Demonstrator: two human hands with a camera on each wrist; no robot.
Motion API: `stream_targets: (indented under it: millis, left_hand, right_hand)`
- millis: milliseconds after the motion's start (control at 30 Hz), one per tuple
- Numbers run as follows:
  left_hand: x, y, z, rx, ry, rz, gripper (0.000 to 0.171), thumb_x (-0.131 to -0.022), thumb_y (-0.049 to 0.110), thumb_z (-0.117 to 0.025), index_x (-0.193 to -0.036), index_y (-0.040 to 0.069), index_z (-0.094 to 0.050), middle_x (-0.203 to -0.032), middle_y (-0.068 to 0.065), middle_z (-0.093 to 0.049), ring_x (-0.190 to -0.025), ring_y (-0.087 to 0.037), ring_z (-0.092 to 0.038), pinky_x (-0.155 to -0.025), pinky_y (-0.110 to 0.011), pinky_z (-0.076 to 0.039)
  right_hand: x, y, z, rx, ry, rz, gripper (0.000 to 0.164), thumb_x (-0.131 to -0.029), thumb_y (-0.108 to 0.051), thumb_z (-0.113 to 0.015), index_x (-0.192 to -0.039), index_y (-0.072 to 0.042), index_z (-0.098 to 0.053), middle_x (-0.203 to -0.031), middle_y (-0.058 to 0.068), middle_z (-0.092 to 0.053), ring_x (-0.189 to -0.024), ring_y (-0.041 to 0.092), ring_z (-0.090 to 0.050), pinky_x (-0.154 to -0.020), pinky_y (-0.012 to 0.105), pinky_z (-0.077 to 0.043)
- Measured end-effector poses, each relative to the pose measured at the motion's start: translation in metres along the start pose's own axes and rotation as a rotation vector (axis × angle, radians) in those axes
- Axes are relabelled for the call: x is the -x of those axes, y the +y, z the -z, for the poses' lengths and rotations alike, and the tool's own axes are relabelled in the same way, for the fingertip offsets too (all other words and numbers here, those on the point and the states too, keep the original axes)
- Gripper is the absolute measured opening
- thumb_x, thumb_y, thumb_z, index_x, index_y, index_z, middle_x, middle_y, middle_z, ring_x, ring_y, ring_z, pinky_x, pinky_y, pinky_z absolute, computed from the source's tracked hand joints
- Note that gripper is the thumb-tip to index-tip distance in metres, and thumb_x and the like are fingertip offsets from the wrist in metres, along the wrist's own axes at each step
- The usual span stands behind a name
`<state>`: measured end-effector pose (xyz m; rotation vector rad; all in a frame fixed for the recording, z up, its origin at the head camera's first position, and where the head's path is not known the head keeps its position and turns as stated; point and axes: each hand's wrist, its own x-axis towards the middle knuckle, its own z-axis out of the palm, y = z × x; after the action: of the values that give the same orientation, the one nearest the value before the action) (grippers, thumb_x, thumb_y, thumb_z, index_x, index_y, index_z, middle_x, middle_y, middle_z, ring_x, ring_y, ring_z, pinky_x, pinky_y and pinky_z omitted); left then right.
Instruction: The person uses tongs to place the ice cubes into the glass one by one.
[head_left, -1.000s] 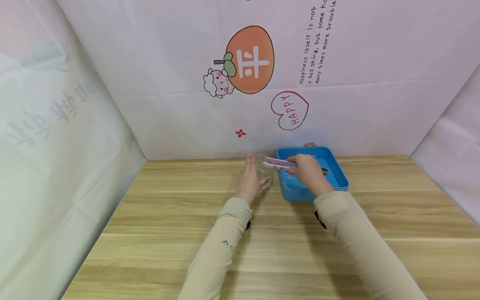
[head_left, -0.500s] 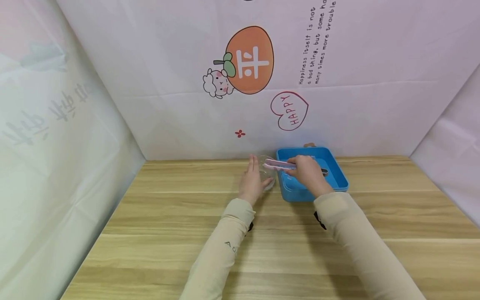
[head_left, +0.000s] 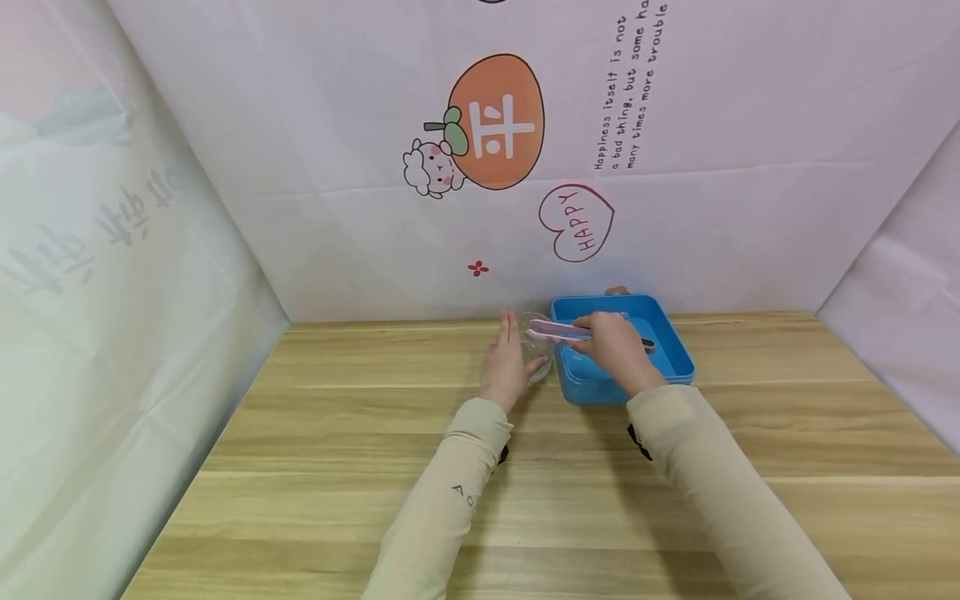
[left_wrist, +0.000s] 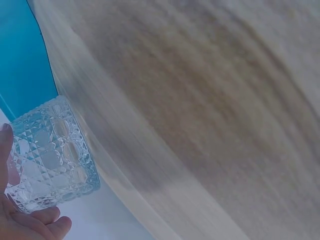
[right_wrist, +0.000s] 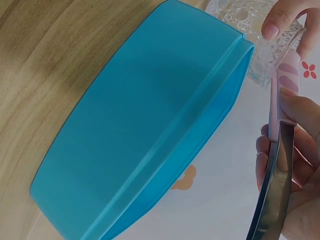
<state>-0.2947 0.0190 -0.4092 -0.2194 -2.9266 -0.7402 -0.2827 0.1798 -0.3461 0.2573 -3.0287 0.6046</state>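
Note:
My left hand (head_left: 504,371) grips a clear, cut-patterned glass cup (left_wrist: 50,155) near the back of the table, thumb on its near side. Beside it on the right stands a blue square box (head_left: 592,392); I cannot tell whether cup and box touch. My right hand (head_left: 617,354), above the box, holds a pair of metal tongs (right_wrist: 272,185) with pink tips (right_wrist: 287,75). Those tips reach left to the cup's mouth. Whether anything sits between them is not visible. The box's inside is partly hidden by my right hand.
The wood-grain table (head_left: 337,467) spreads out in front. Behind the box and cup rises a white printed cloth wall (head_left: 360,242). More white cloth (head_left: 142,333) hangs at the left side, and again at the right.
My left hand has shifted slightly to the right with the glass cup, closer to the blue box. The right hand and tongs stay almost in place.

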Motion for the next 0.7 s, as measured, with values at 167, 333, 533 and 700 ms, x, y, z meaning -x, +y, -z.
stream_targets:
  millis: [167, 333, 533, 700]
  left_hand:
    - [0.000, 0.001, 0.001, -0.012, -0.012, 0.008, 0.092, -0.088, 0.043, -0.064, -0.154, 0.005, -0.012, -0.162, -0.009, -0.013, -0.134, -0.032, -0.046, -0.111, -0.039, -0.039]
    - [0.000, 0.001, 0.001, -0.013, -0.014, 0.011, 0.092, -0.088, 0.043, -0.064, -0.153, 0.005, -0.012, -0.162, -0.009, -0.013, -0.134, -0.031, -0.046, -0.111, -0.039, -0.039]
    - [0.001, 0.001, 0.001, -0.026, -0.011, 0.007, 0.092, -0.088, 0.043, -0.064, -0.153, 0.004, -0.012, -0.162, -0.010, -0.014, -0.135, -0.030, -0.044, -0.111, -0.038, -0.039]
    - [0.002, 0.002, 0.002, -0.033, -0.009, 0.004, 0.091, -0.088, 0.043, -0.063, -0.153, 0.003, -0.013, -0.162, -0.010, -0.015, -0.137, -0.028, -0.042, -0.112, -0.039, -0.038]
  right_hand:
    - [0.000, 0.001, 0.001, 0.005, 0.006, 0.010, 0.042, -0.088, -0.016, -0.069, -0.124, 0.003, -0.061, -0.120, 0.025, -0.065, -0.108, 0.042, -0.061, -0.092, 0.053, -0.051]
    - [0.001, 0.001, 0.003, -0.003, 0.022, -0.001, 0.043, -0.088, -0.017, -0.068, -0.125, 0.004, -0.061, -0.121, 0.025, -0.064, -0.106, 0.041, -0.063, -0.089, 0.050, -0.054]
    - [0.002, 0.006, 0.009, 0.003, 0.120, -0.017, 0.043, -0.089, -0.019, -0.067, -0.124, 0.005, -0.060, -0.121, 0.026, -0.064, -0.103, 0.040, -0.064, -0.084, 0.048, -0.055]
    - [0.004, 0.017, 0.009, -0.022, 0.200, -0.082, 0.044, -0.090, -0.020, -0.067, -0.125, 0.005, -0.060, -0.119, 0.027, -0.063, -0.104, 0.042, -0.063, -0.085, 0.050, -0.054]
